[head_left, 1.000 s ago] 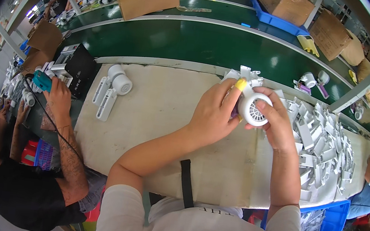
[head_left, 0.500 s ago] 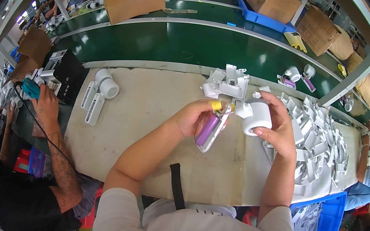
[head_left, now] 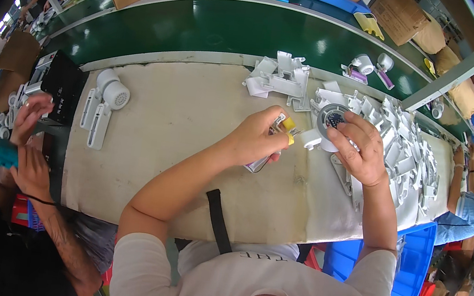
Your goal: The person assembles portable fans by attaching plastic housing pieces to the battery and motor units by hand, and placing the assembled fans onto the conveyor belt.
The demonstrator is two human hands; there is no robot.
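My left hand [head_left: 257, 137] is closed around a white handle half [head_left: 256, 165], most of which my fingers hide. A yellow piece [head_left: 289, 123] and thin wires stick out at its top. In my right hand [head_left: 363, 152] is a round white housing [head_left: 330, 113], turned so that its grey ring and dark, patterned inside show. A white neck on the housing points toward the yellow piece, with a small gap between them. Both parts are held up over the pale work mat [head_left: 193, 118].
White plastic parts [head_left: 401, 151] are heaped on the right, with a smaller pile [head_left: 282, 79] behind my hands. Two white assemblies [head_left: 106, 95] lie at left, beside a black box [head_left: 56, 85]. A co-worker's hand [head_left: 33, 172] holds a teal tool. A blue bin [head_left: 412, 273] stands at right.
My left hand has turned the handle half, so its purple cylinder is now hidden. My right hand has tipped the housing to show its inside. The co-worker's second hand has come up.
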